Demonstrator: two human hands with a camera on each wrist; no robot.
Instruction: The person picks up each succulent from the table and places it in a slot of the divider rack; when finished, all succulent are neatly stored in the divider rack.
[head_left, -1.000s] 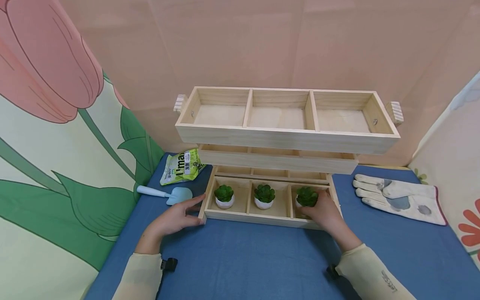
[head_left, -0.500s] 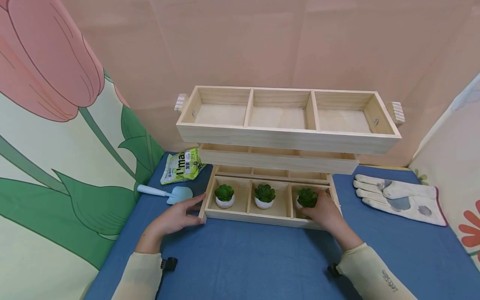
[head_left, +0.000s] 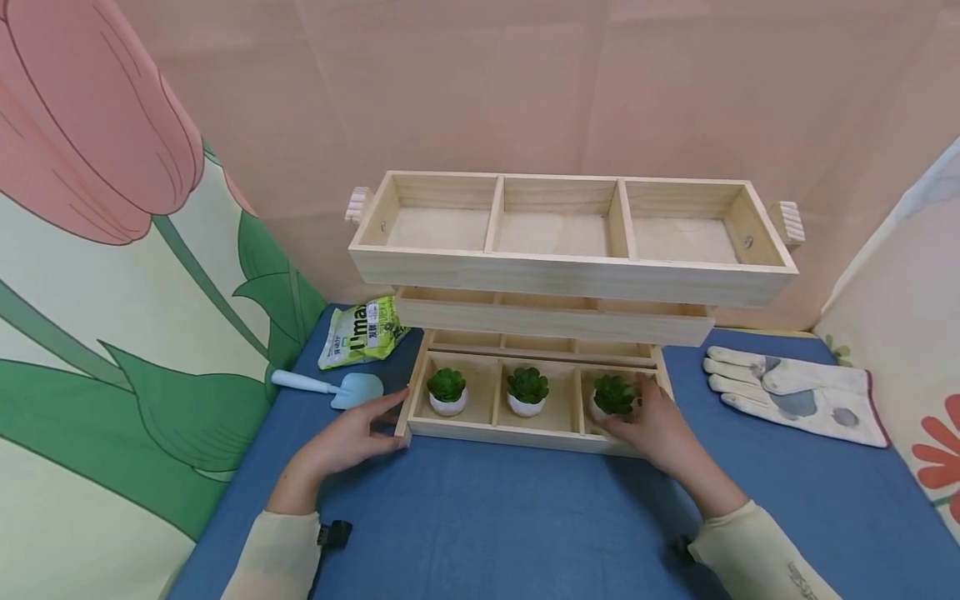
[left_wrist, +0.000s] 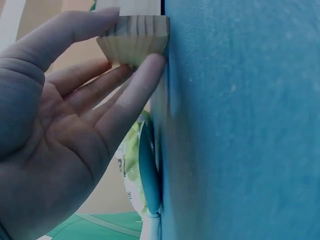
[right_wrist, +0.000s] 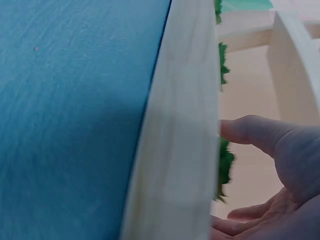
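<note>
In the head view my left hand (head_left: 352,437) holds the front left corner of a tiered wooden planter (head_left: 487,432), at the lowest tier. The left wrist view shows my thumb and fingers around a wooden block end (left_wrist: 135,37) of it. My right hand (head_left: 660,429) is at the right compartment, thumb and fingers spread beside a potted succulent (head_left: 613,394); a small gap shows between palm and leaves. Similar succulents in white pots stand in the left (head_left: 447,390) and middle (head_left: 527,389) compartments. In the right wrist view the front board (right_wrist: 175,130) hides the pots.
The upper tier (head_left: 570,275) overhangs behind the lowest box, with a middle tier (head_left: 555,315) below it. At the left lie a green and white bag (head_left: 363,333) and a pale blue trowel (head_left: 356,390). A pair of gloves (head_left: 802,396) lies at the right.
My right hand has let go of the right succulent and drawn slightly away to the right, its fingers loosening. The left hand and the planter have not visibly moved.
</note>
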